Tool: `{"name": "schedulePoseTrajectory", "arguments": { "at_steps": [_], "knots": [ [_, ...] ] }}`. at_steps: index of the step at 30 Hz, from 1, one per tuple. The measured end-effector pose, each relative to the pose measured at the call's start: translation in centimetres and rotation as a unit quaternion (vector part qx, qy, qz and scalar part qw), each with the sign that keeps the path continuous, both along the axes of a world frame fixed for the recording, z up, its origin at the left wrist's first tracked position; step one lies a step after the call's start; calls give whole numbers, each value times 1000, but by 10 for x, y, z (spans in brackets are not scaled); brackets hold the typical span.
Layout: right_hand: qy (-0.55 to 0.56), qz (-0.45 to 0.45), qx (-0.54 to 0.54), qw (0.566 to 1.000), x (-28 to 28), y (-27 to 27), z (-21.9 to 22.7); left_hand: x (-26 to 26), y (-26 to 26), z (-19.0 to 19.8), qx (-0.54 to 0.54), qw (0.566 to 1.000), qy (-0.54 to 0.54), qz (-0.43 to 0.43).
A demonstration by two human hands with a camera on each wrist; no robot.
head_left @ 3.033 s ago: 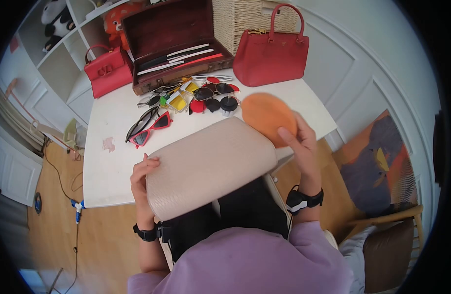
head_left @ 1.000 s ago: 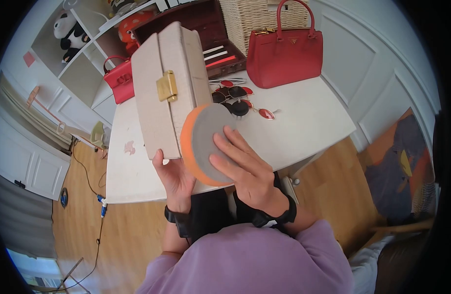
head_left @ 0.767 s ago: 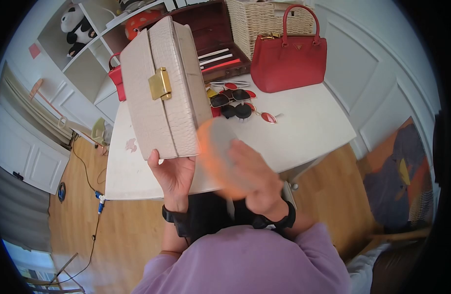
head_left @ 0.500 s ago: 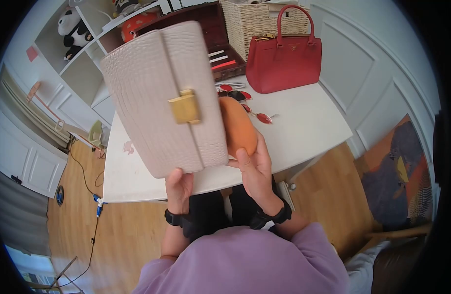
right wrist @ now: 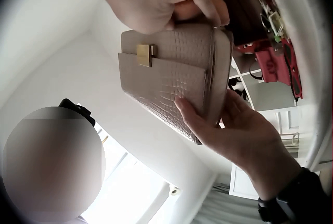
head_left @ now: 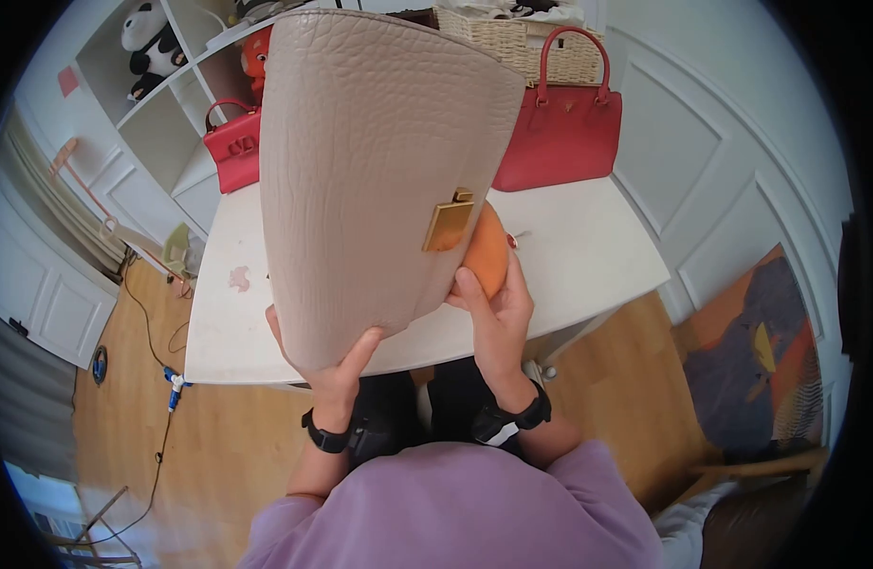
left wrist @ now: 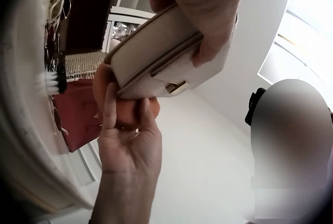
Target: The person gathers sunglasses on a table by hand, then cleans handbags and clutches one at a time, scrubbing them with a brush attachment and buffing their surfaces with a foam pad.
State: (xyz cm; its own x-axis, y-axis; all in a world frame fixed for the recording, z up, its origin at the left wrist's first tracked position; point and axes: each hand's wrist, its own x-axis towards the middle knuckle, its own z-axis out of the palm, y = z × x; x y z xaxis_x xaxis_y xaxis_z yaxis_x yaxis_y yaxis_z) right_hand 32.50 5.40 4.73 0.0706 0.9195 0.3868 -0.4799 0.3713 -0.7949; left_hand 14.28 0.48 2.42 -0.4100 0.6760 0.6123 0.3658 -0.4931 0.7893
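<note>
Cream bag (head_left: 379, 161) held up off the bench (head_left: 635, 266), standing on end over the near edge, its gold clasp (head_left: 450, 226) facing the person. From my end of the feed, left hand (head_left: 334, 375) grips the lower end, thumb on the front, fingers round the back; I take that low hold as a way to bear the weight and leave most of the front bare. Right hand (head_left: 498, 322) pinches an orange pad (head_left: 487, 251) at the clasp-side edge. It looks to be against the bag in both wrist views, though I cannot tell how firmly. The upright pose seems to suit this, since that edge is turned to the right hand. Larger red handbag (head_left: 564, 137) and smaller red handbag (head_left: 234, 152) sit towards the back of the bench, presumably there to leave the front for working room.
</note>
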Motion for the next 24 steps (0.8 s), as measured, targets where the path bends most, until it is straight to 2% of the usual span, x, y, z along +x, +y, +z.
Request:
{"name": "schedulePoseTrajectory", "arguments": {
  "at_steps": [1,2,4,5,6,7,8,9,10,11,12,13,15,16,17,18,19,20,21,22,24],
  "knots": [
    [7,-3,9,1000,0,1,-3,2,0,7,8,999,39,16],
    [12,-5,16,1000,1,1,-5,9,1,19,8,999,30,20],
    [-3,-23,28,999,5,4,-8,21,4,41,51,998,-43,-9],
    [-7,-46,41,998,6,5,-9,3,5,33,-27,999,2,-20],
    [-14,-40,40,998,9,6,-9,0,5,25,-28,1000,-5,-14],
    [-53,-78,63,994,11,6,-10,-1,7,26,-61,987,-112,-95],
    [-90,-114,88,985,14,8,-9,-2,9,27,-88,957,-217,-174],
    [-95,-108,91,985,17,10,-7,-5,7,32,-106,936,-255,-220],
    [-134,-138,129,973,20,11,-3,-4,7,34,-101,936,-260,-215],
    [-172,-168,166,956,23,12,2,-3,6,35,-134,940,-198,-245],
    [-177,-162,169,956,26,11,7,-2,5,34,-167,938,-134,-273],
    [-154,-163,185,957,28,10,12,5,5,32,-163,939,-140,-269],
    [-136,-158,202,957,33,11,17,24,7,27,-117,910,-264,-296],
    [-151,-181,243,941,37,10,17,28,7,28,-116,910,-270,-292],
    [-165,-203,284,922,39,9,17,29,11,33,-131,876,-343,-312],
    [-169,-198,282,924,40,6,18,29,15,36,-145,836,-413,-331],
    [-203,-221,310,902,39,2,21,25,20,35,-157,798,-450,-368],
    [-234,-243,340,878,37,0,22,28,23,34,-156,798,-453,-365],
    [-234,-239,341,878,36,-1,19,35,27,36,-139,802,-468,-343],
    [-289,-243,344,859,34,-2,12,40,29,39,-120,806,-482,-322],
    [-375,-225,369,820,29,-10,-4,39,31,40,-107,795,-482,-353]
  ]
}}
